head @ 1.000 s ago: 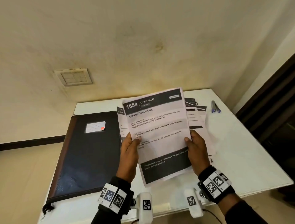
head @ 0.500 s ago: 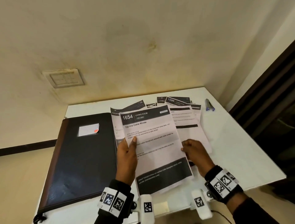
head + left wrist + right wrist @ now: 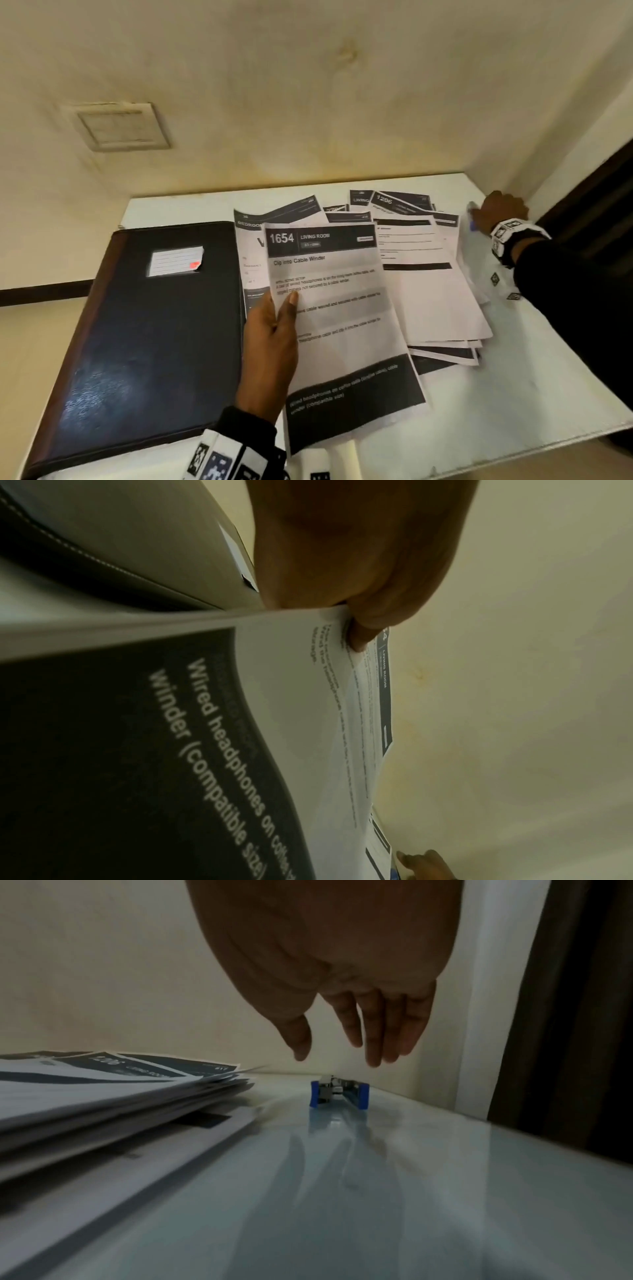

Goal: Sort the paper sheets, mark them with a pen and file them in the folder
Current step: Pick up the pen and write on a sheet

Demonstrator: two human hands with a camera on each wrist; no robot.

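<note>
My left hand (image 3: pixel 274 329) pinches the left edge of the sheet headed "1654 Living Room" (image 3: pixel 339 325), thumb on top; the left wrist view shows the same sheet (image 3: pixel 291 696) held between thumb and fingers. A loose pile of printed sheets (image 3: pixel 431 274) lies on the white table (image 3: pixel 513 394) behind it and to its right. The closed dark folder (image 3: pixel 150 335) rests at the left. My right hand (image 3: pixel 500 212) hovers open at the far right corner, fingers spread just above the blue pen (image 3: pixel 339 1093), not touching it. In the head view the pen (image 3: pixel 472 219) is mostly hidden.
The wall runs close behind the table, with a switch plate (image 3: pixel 120 126) on it. A dark door frame (image 3: pixel 599 212) stands right of the table. The sheet pile (image 3: pixel 103 1096) lies just left of the pen. The table's front edge (image 3: pixel 513 455) is near my body.
My right hand let go of the 1654 sheet and reached to the far right corner over the pen. My left hand lowered the sheet toward the table, still holding it.
</note>
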